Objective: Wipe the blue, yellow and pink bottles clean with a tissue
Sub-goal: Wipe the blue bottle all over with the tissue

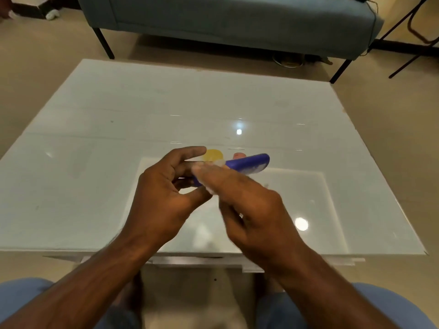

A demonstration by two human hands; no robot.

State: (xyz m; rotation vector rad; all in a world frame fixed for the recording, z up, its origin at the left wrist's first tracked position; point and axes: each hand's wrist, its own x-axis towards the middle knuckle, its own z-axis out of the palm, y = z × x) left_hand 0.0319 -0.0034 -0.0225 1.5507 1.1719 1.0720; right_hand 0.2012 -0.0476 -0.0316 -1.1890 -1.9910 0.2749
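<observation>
Blue bottle (247, 163): held on its side above the white bench (118, 129), its rounded end pointing right and slightly away; the near end is hidden between the two hands.
Left hand (164, 193): fingers curled round the bottle's left end, thumb reaching in from below, forefinger stretched over the top.
Right hand (242, 198): blurred; fingers extended along the bottle's near side, pressing a thin white tissue (209, 186) against it. Whether the thumb closes under the tissue cannot be told.
Tissue: only a pale, crumpled edge shows under the right fingertips, touching the blue plastic.
Yellow bottle (213, 155): standing on the bench just behind the left forefinger, only its rounded top in view.
Pink bottle (238, 156): beside the yellow one to the right, mostly hidden behind the blue bottle; a small pink part shows.
Bench: glossy white top, reflecting ceiling lights as bright spots.
Sofa (225, 20): grey-blue, on dark legs, across the tan floor beyond the bench's far edge.
Person: seated at the bench's near edge, blue-clad knees (21, 298) at the bottom corners, bare forearms reaching forward.
</observation>
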